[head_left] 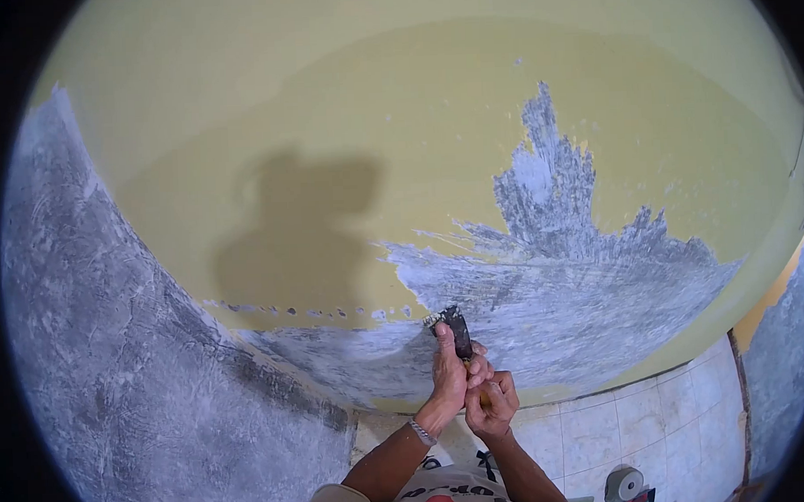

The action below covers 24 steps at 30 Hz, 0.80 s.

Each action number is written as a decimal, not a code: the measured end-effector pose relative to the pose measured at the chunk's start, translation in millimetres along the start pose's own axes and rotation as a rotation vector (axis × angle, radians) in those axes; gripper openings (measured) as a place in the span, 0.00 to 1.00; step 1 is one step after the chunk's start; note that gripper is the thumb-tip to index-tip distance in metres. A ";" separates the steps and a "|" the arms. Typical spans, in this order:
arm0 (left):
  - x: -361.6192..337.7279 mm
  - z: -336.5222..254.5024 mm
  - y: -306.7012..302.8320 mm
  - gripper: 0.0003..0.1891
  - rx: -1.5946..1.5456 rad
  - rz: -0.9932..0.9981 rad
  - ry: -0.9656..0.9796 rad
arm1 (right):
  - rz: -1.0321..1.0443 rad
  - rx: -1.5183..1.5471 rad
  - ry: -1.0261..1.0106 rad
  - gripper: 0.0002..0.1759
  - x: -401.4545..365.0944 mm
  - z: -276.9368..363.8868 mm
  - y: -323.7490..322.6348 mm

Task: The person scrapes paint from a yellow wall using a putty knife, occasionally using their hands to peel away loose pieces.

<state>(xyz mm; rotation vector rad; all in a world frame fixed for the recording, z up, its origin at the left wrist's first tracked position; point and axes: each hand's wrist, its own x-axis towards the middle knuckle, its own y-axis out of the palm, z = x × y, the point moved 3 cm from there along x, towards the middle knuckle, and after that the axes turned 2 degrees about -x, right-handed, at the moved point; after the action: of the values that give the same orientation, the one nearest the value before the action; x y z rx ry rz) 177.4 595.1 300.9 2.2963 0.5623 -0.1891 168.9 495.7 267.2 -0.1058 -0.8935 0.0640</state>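
Against the wall I hold a scraper [459,334] with a dark, flat blade and a yellowish handle. My left hand [448,378], a bracelet on its wrist, is closed around the scraper near the blade, with the thumb lying along it. Lower down and to the right, my right hand [493,405] is closed on the handle's end. At the blade's tip, pale paint flakes show. The blade is at the border between yellow paint [349,253] and bared grey plaster [545,303]. My fingers hide most of the handle.
A wall [131,349] of bare grey plaster meets the painted one on the left. Below lies a pale tiled floor [616,420]. A round grey object [624,484] with a hole sits at bottom right beside other items. Thin cables [801,140] hang at far right.
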 end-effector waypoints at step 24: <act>-2.6 -20.3 -3.0 0.45 -0.031 -0.007 0.090 | 0.026 -0.030 -0.042 0.08 15.5 13.9 7.4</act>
<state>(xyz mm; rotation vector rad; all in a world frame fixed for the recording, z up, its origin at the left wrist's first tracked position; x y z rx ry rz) 173.1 610.4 314.1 2.2822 0.6150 -0.0798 167.6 505.6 286.9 -0.1442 -0.9353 0.0770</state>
